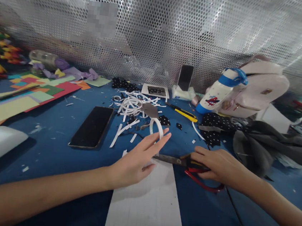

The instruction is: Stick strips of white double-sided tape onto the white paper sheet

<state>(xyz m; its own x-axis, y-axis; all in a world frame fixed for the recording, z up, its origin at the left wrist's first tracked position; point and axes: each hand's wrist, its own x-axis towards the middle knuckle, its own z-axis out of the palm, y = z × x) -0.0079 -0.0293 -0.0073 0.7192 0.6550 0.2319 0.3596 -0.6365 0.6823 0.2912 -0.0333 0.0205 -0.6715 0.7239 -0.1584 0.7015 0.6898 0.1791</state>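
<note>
A narrow white paper strip (156,123) curls up in a loop at the fingertips of my left hand (132,161), held between its outstretched fingers. The thumb of that hand is lower, over a white paper sheet (146,206) lying near the table's front edge. My right hand (213,162) is wrapped around the handles of red-and-black scissors (198,173). Their blades point left and reach the sheet's far edge, close to my left fingers. Part of the blades and the strip's lower end are hidden by my left hand.
Beyond the hands lies a pile of white paper strips (133,104). A black phone (92,126) is to the left, near coloured papers (44,96). A yellow cutter knife (184,113), a bottle (218,91), dark cloth (261,142) and a pale backpack (262,85) are further right.
</note>
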